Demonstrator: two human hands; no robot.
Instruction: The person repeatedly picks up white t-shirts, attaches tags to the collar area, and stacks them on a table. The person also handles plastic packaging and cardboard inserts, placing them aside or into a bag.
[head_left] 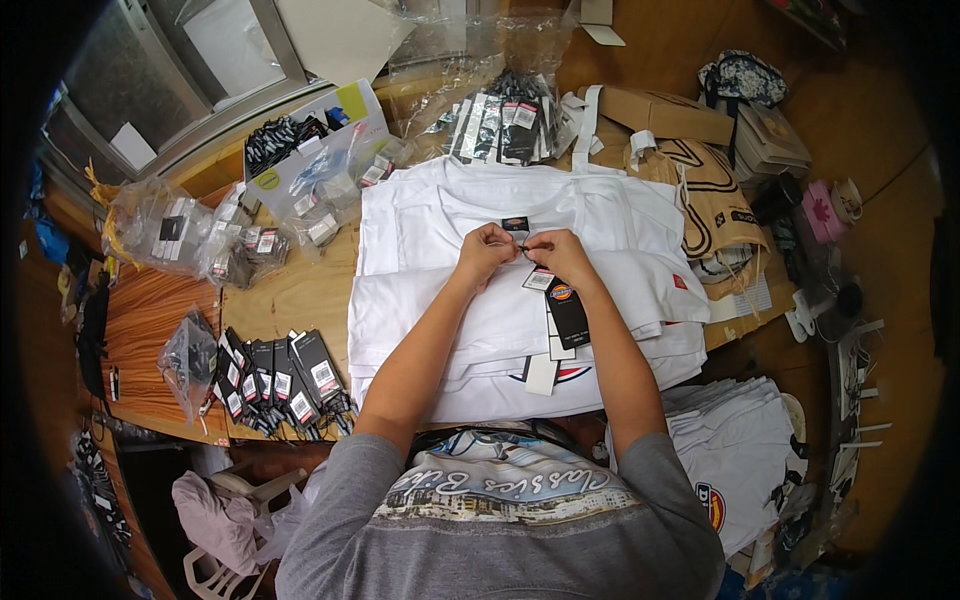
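Observation:
A stack of white T-shirts [420,335] lies in front of me, the top one with its neckline at the far side. Just below its small black neck label [515,224], my left hand [485,252] and my right hand [562,257] meet, fingertips pinched together. Between them runs a thin dark cord [523,250], partly hidden by the fingers. From under my right hand hang black and white hang tags [570,318], resting on the shirt. Their cord seems to be held by both hands.
Several black hang tags [285,375] lie at the left of the wooden table [310,280]. More tags fill a white box [340,150] and a clear bag [505,120] at the back. Folded shirts [735,450] are piled at the lower right; a brown bag [710,205] stands far right.

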